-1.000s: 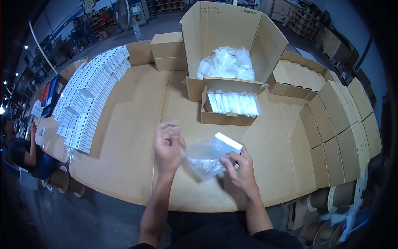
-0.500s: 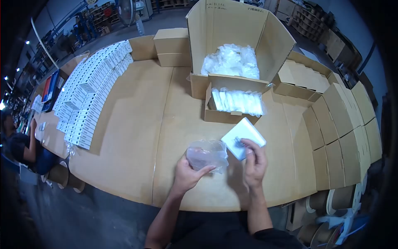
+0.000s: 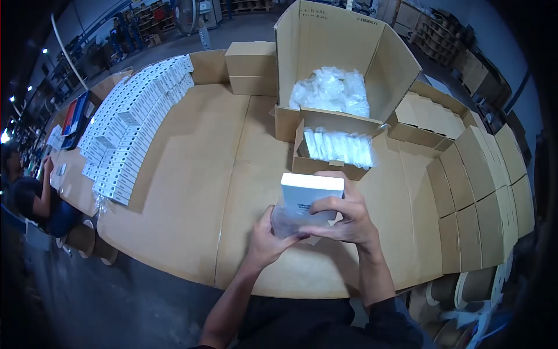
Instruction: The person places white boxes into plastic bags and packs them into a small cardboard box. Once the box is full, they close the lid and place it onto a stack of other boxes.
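My left hand is closed on a clear plastic bag low over the cardboard-covered table. My right hand grips a flat white box with dark print, held upright. The box's lower end is at the bag, and the film seems to lie around it; how deep it sits inside is hidden by my fingers. Just beyond my hands, a small open carton holds a row of bagged white boxes.
Behind stands a large open carton with clear plastic bags. White boxes are stacked at left, brown cartons at right. Another person sits at the far left. A flat-topped brown carton is at the back.
My right hand has brought the white box left and tipped it upright, its lower end meeting the bag. The left hand still holds the bag. The view has shifted slightly.
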The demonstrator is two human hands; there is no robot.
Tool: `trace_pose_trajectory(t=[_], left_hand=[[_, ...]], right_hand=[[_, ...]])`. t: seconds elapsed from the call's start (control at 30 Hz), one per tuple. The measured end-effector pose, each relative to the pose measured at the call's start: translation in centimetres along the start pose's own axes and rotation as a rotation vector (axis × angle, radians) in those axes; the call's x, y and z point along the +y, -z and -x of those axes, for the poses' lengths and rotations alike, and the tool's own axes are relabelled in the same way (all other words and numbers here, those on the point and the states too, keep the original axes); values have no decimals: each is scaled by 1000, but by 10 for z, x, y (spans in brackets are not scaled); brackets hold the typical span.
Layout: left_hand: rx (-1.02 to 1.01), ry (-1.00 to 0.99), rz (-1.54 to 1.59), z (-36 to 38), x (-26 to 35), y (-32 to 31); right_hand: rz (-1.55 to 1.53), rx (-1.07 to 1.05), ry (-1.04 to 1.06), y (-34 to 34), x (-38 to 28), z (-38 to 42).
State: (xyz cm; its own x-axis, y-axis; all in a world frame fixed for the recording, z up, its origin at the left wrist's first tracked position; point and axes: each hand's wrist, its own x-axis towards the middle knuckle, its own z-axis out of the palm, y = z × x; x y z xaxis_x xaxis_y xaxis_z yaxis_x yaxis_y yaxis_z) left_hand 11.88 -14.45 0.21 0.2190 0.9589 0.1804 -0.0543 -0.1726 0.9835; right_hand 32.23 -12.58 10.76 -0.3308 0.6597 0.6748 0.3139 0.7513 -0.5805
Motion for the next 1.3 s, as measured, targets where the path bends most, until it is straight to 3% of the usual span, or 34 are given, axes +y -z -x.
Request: trace_pose_trajectory(t=[0.1, 0.23, 0.37, 0.47, 0.67, 0.8, 0.9, 1.07, 1.2, 1.3], left_hand=[[12, 28, -56, -2, 3, 4], [27, 21, -58, -4, 4, 3], [-30, 87, -151, -5, -4, 6], [-26, 84, -167, -7, 4, 4], [-79, 67, 120, -6, 13, 6], [-40, 253, 527, -2, -26, 15], [24, 291, 713, -4, -17, 9], [155, 249, 790, -11, -15, 3], [161, 185, 693, -12, -21, 1], [116, 113, 608, -7, -39, 16]], right_hand=[[-55, -59, -48, -4, 7, 1], [-113, 22, -165, -3, 13, 4], [-234, -3, -369, -6, 16, 12], [-383, -14, -330, -13, 18, 13], [-520, -80, -382, -22, 27, 18], [-502, -180, -448, -21, 25, 17], [-482, 96, -384, -38, 25, 24], [-114, 353, -366, -61, 18, 52], [-132, 361, -442, -76, 29, 59], [-436, 303, -440, -63, 32, 54]])
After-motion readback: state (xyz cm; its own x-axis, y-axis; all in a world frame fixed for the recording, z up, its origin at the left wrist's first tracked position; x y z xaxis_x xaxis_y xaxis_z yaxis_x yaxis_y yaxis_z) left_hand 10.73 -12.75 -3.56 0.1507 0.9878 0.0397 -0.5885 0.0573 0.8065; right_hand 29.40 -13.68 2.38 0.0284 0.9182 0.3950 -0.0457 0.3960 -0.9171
